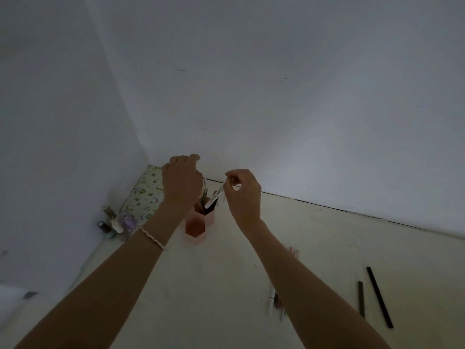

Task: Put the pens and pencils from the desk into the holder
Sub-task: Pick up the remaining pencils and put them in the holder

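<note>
Pinching white pen (214, 199) over pink holder (197, 227), right hand (245, 195), left hand (182, 182) curled, hold unclear

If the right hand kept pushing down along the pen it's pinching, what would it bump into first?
Probably the pink holder: the white pen in the right hand points into its mouth, where other pens stand. Depth is unclear.

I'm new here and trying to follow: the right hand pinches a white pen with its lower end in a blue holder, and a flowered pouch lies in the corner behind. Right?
Not quite: the head view shows the holder is pink, not blue. The rest holds: the right hand pinches a white pen with its lower end in the holder, and a flowered pouch lies in the corner behind.
</note>
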Action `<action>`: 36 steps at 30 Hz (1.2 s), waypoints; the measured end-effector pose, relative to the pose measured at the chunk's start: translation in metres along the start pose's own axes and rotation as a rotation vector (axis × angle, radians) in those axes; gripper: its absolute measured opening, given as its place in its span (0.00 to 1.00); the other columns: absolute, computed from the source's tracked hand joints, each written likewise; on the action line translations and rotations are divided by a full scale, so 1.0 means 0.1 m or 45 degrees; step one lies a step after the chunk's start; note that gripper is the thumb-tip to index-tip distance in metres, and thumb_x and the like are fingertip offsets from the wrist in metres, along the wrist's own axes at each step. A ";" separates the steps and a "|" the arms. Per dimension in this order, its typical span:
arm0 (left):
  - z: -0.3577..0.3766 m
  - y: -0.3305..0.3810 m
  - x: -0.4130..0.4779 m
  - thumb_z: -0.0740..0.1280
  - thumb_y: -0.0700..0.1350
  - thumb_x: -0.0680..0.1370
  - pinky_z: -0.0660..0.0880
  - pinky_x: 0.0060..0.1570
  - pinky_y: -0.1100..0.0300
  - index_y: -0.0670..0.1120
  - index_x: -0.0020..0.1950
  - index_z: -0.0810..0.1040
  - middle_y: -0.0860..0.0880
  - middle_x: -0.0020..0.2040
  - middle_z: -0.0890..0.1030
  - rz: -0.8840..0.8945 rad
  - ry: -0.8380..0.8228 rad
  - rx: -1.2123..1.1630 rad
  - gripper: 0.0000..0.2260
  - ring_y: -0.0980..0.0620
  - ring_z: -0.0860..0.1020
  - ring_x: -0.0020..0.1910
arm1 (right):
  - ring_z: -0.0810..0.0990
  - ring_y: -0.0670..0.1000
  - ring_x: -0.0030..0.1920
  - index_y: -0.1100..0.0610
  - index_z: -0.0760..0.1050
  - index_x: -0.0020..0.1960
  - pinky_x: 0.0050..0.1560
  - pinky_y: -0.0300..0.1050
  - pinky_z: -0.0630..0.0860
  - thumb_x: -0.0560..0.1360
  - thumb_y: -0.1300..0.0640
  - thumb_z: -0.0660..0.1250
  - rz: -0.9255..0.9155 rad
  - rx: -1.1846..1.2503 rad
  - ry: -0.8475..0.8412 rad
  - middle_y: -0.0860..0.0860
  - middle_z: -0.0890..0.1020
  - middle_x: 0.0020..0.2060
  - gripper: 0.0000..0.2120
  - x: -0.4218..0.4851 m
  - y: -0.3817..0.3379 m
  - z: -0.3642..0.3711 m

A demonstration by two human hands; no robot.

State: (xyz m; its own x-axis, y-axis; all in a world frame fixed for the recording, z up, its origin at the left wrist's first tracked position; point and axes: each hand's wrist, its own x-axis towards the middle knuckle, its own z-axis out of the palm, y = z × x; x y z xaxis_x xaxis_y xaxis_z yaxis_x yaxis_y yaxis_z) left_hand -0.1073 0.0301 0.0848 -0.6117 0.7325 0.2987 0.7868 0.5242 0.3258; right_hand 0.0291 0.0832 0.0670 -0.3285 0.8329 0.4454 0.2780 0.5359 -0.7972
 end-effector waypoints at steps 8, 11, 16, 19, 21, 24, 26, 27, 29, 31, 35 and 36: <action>-0.05 -0.08 -0.07 0.63 0.40 0.76 0.70 0.61 0.50 0.46 0.66 0.74 0.46 0.58 0.80 -0.032 -0.029 -0.049 0.18 0.45 0.74 0.61 | 0.77 0.53 0.47 0.60 0.82 0.43 0.50 0.41 0.73 0.75 0.65 0.64 -0.225 -0.370 -0.500 0.53 0.83 0.39 0.08 -0.26 0.20 0.23; -0.04 -0.02 -0.12 0.63 0.39 0.76 0.71 0.59 0.50 0.46 0.65 0.74 0.45 0.57 0.80 -0.021 -0.007 -0.084 0.17 0.44 0.74 0.60 | 0.78 0.52 0.47 0.58 0.83 0.45 0.52 0.45 0.75 0.72 0.66 0.66 -0.313 -0.418 -0.390 0.51 0.85 0.40 0.08 -0.25 0.22 0.12; 0.20 0.49 -0.47 0.64 0.39 0.74 0.74 0.46 0.55 0.46 0.53 0.75 0.48 0.46 0.79 0.150 -0.070 -0.204 0.09 0.48 0.76 0.47 | 0.79 0.52 0.49 0.60 0.82 0.51 0.51 0.44 0.77 0.72 0.68 0.66 -0.006 -0.333 -0.002 0.52 0.85 0.44 0.11 -0.11 0.41 -0.31; 0.58 0.85 -0.87 0.62 0.40 0.75 0.72 0.42 0.61 0.48 0.56 0.74 0.50 0.48 0.80 0.135 -0.495 -0.263 0.10 0.51 0.79 0.47 | 0.79 0.51 0.48 0.58 0.81 0.50 0.49 0.41 0.74 0.75 0.66 0.64 0.168 -0.320 0.056 0.51 0.84 0.44 0.09 -0.13 0.59 -0.60; 0.86 1.06 -1.17 0.62 0.41 0.75 0.74 0.46 0.59 0.47 0.58 0.73 0.48 0.52 0.80 0.081 -0.762 -0.258 0.11 0.49 0.79 0.49 | 0.79 0.48 0.45 0.57 0.81 0.49 0.47 0.39 0.74 0.76 0.65 0.63 0.254 -0.334 0.064 0.49 0.84 0.43 0.09 -0.19 0.70 -0.79; 1.17 1.26 -1.52 0.63 0.45 0.77 0.76 0.52 0.55 0.45 0.60 0.72 0.46 0.56 0.79 0.055 -0.975 -0.223 0.12 0.46 0.79 0.54 | 0.77 0.45 0.39 0.56 0.81 0.45 0.42 0.33 0.70 0.75 0.66 0.63 0.349 -0.367 0.064 0.47 0.84 0.41 0.10 -0.32 0.83 -1.07; 1.30 1.37 -1.69 0.62 0.45 0.79 0.76 0.53 0.53 0.44 0.59 0.71 0.45 0.56 0.79 0.047 -1.015 -0.212 0.10 0.45 0.79 0.54 | 0.77 0.44 0.38 0.56 0.81 0.44 0.41 0.34 0.70 0.74 0.67 0.62 0.407 -0.399 0.064 0.46 0.83 0.40 0.11 -0.43 0.91 -1.28; 1.34 1.38 -1.75 0.61 0.45 0.79 0.77 0.52 0.53 0.44 0.58 0.70 0.45 0.55 0.79 0.046 -1.013 -0.206 0.09 0.45 0.79 0.54 | 0.77 0.44 0.38 0.56 0.81 0.44 0.41 0.35 0.71 0.74 0.67 0.62 0.426 -0.410 0.059 0.46 0.83 0.40 0.11 -0.47 0.95 -1.35; 1.39 1.41 -1.85 0.61 0.43 0.79 0.77 0.51 0.54 0.44 0.58 0.69 0.46 0.55 0.78 0.060 -0.988 -0.189 0.09 0.46 0.79 0.53 | 0.77 0.44 0.36 0.56 0.81 0.44 0.40 0.35 0.72 0.73 0.67 0.61 0.468 -0.439 0.042 0.46 0.83 0.39 0.11 -0.56 1.02 -1.48; 1.42 1.41 -1.90 0.61 0.43 0.79 0.76 0.51 0.55 0.44 0.60 0.68 0.46 0.56 0.78 0.074 -0.957 -0.179 0.10 0.46 0.79 0.53 | 0.76 0.42 0.34 0.56 0.81 0.44 0.37 0.34 0.71 0.74 0.66 0.61 0.506 -0.459 0.021 0.47 0.82 0.38 0.11 -0.64 1.07 -1.54; 1.42 1.35 -1.86 0.62 0.42 0.79 0.76 0.51 0.53 0.42 0.59 0.69 0.43 0.55 0.78 0.047 -0.979 -0.275 0.10 0.44 0.79 0.53 | 0.75 0.41 0.33 0.56 0.81 0.43 0.36 0.32 0.70 0.74 0.66 0.61 0.549 -0.438 -0.016 0.46 0.81 0.37 0.11 -0.72 1.10 -1.51; 1.42 1.33 -1.84 0.61 0.42 0.79 0.76 0.51 0.52 0.42 0.58 0.70 0.43 0.54 0.79 0.027 -0.988 -0.314 0.09 0.43 0.79 0.52 | 0.76 0.41 0.33 0.56 0.81 0.43 0.35 0.31 0.69 0.73 0.67 0.61 0.552 -0.433 -0.026 0.45 0.81 0.36 0.11 -0.74 1.10 -1.48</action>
State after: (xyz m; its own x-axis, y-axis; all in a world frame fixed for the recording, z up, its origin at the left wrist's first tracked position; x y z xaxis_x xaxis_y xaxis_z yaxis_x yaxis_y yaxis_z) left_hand 0.1220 0.0268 -0.0542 -0.2951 0.8808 -0.3702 0.7015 0.4628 0.5420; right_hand 0.2179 0.1011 0.0072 -0.1355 0.9863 0.0946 0.6669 0.1614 -0.7275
